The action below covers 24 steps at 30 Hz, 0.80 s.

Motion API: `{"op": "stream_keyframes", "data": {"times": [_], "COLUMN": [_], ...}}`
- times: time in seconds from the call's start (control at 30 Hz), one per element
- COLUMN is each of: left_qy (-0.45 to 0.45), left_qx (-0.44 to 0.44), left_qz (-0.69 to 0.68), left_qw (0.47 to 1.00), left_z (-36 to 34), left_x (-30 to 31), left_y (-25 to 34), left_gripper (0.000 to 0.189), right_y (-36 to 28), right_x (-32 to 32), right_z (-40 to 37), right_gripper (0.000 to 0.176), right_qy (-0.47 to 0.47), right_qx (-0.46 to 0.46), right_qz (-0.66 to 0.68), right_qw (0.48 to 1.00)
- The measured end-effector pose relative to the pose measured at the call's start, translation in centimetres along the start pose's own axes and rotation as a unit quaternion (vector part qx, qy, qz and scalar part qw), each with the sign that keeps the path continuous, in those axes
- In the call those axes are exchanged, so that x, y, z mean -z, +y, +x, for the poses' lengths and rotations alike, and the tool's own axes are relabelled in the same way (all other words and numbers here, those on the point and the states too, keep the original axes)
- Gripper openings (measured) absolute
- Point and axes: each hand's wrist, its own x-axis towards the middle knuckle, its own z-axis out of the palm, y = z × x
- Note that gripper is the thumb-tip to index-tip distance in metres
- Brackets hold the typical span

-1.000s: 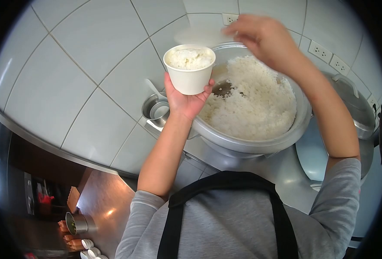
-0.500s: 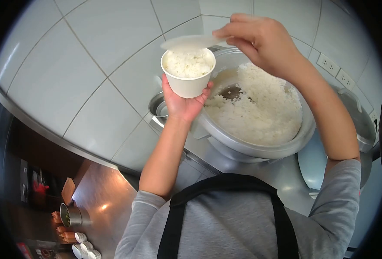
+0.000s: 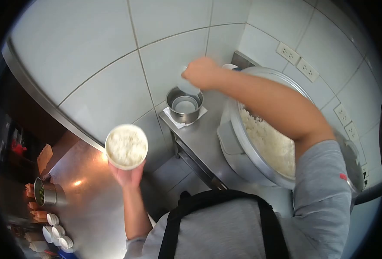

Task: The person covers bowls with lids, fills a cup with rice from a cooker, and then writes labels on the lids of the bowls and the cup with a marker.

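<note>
A white paper bowl filled with rice [image 3: 126, 146] rests in my left hand [image 3: 129, 173], with my fingers around its lower side. My right hand [image 3: 202, 73] is closed on the rice paddle [image 3: 188, 87], whose pale blade points down at the rim of a small metal pot [image 3: 184, 105]. That pot stands on a folded white cloth at the counter's corner. Right of it sits the large rice cooker [image 3: 234, 149], open and holding white rice [image 3: 268, 144], partly hidden under my right forearm.
Tiled wall [image 3: 173, 56] runs behind the metal counter [image 3: 202, 129], with power outlets [image 3: 288, 53] at the right. At lower left a steel worktop [image 3: 85, 203] bears a metal container [image 3: 48, 193] and several white bowls [image 3: 58, 232].
The bowl of rice has moved left and down with my left hand, away from the cooker. My right hand has brought the paddle from above the bowl to the small pot. The view has shifted.
</note>
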Motion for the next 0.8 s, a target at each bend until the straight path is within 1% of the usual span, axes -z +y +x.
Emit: {"op": "stream_keyframes", "data": {"times": [0.03,0.07,0.1,0.13,0.17,0.2,0.23,0.27,0.3,0.33,0.4,0.43,0.47,0.5,0.53,0.57,0.6,0.63,0.67,0.73,0.77,0.8], "left_qy": [0.034,0.068,0.063,0.089,0.055,0.054,0.024,0.002,-0.005,-0.02,-0.036,-0.041,-0.044,-0.055,-0.06,-0.059,-0.074,-0.071,-0.073,-0.032,-0.049,-0.07], "left_qx": [-0.014,-0.025,-0.028,-0.045,-0.026,-0.009,0.013,0.026,0.06,0.061,0.065,0.069,0.068,0.074,0.081,0.085,0.094,0.103,0.105,0.088,0.096,0.106], "left_qz": [-0.007,-0.015,-0.045,-0.071,-0.063,-0.073,-0.113,-0.119,-0.156,-0.14,-0.128,-0.132,-0.137,-0.142,-0.147,-0.15,-0.146,-0.142,-0.139,-0.137,-0.135,-0.132], "left_qw": [0.999,0.997,0.997,0.993,0.996,0.996,0.993,0.993,0.986,0.988,0.989,0.988,0.987,0.986,0.984,0.983,0.982,0.982,0.982,0.986,0.985,0.983], "left_z": [-1.5,-2.8,-3.7,-4.2,-4.5,-4.2,-3.7,-2.9,-2.0,-1.2,-0.1,0.0,0.1,0.0,0.3,0.3,0.3,1.2,1.3,1.7,2.2,2.7], "left_x": [0.9,1.6,2.9,3.9,5.8,6.3,6.1,6.2,4.4,4.5,3.8,2.7,2.2,1.6,1.3,0.6,0.1,0.2,-0.7,-2.0,-2.7,-3.5], "left_y": [0.6,1.0,1.6,1.8,2.2,2.2,2.1,1.7,1.4,1.0,0.4,0.1,-0.4,-0.7,-0.8,-0.8,-1.0,-1.4,-2.0,-3.3,-4.2,-5.1], "left_gripper": [0.067,0.067,0.066,0.066,0.068,0.069,0.071,0.074,0.078,0.079,0.083,0.084,0.086,0.087,0.089,0.091,0.09,0.09,0.09,0.088,0.082,0.076], "right_y": [-0.7,-1.7,-2.4,-2.6,-2.9,-2.6,-2.0,-0.9,0.7,2.3,8.0,10.1,13.9,16.8,20.5,22.2,25.6,32.8,27.6,26.2,24.5,22.4], "right_x": [-1.5,-2.6,-3.6,-4.8,-4.5,-3.9,-2.9,-1.9,-0.4,0.4,0.6,2.0,0.4,-0.6,-3.6,-5.4,-8.2,-16.8,-14.6,-16.6,-16.2,-14.2], "right_z": [2.4,4.0,5.1,6.3,6.8,6.5,5.4,3.5,0.2,-3.7,-12.0,-17.5,-22.7,-29.1,-36.4,-43.8,-52.2,-63.9,-63.8,-69.4,-69.4,-68.2], "right_gripper": [0.027,0.024,0.021,0.019,0.02,0.017,0.014,0.013,0.014,0.019,0.028,0.032,0.031,0.028,0.028,0.036,0.049,0.068,0.066,0.056,0.049,0.045], "right_qy": [-0.041,-0.053,-0.067,-0.052,-0.067,-0.036,0.013,0.063,0.126,0.192,0.249,0.197,0.179,0.154,0.123,0.051,-0.122,-0.256,-0.298,-0.228,-0.129,-0.098], "right_qx": [0.013,0.016,0.011,0.037,0.003,0.004,0.011,0.019,0.012,0.009,-0.103,-0.249,-0.369,-0.439,-0.481,-0.536,-0.612,-0.575,-0.606,-0.595,-0.633,-0.646], "right_qz": [-0.03,-0.013,0.004,0.021,0.053,0.033,0.033,0.029,0.054,0.077,0.126,0.143,0.182,0.051,-0.018,-0.057,-0.008,0.056,-0.01,0.061,0.078,0.093], "right_qw": [0.999,0.998,0.998,0.998,0.996,0.999,0.999,0.997,0.99,0.978,0.955,0.937,0.894,0.884,0.868,0.841,0.781,0.775,0.738,0.768,0.759,0.751]}}
